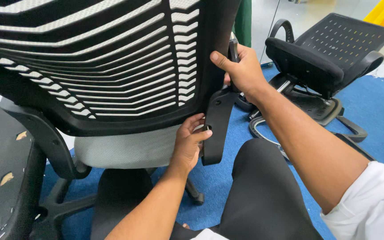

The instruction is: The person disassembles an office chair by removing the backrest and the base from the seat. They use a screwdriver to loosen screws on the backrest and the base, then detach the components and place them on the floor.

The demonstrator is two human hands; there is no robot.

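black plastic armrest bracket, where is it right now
In the head view the black plastic armrest bracket hangs just right of centre, against the right edge of the black mesh chair backrest, with the left hand at its lower part and the right hand gripping above.

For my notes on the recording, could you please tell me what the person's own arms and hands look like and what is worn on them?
Both hands are bare: no gloves, rings or watch show on the left hand or the right hand. The forearms are uncovered too. A white sleeve is pushed up on the right arm, ending above the elbow; a small bit of white cloth shows at the bottom edge by the left arm.
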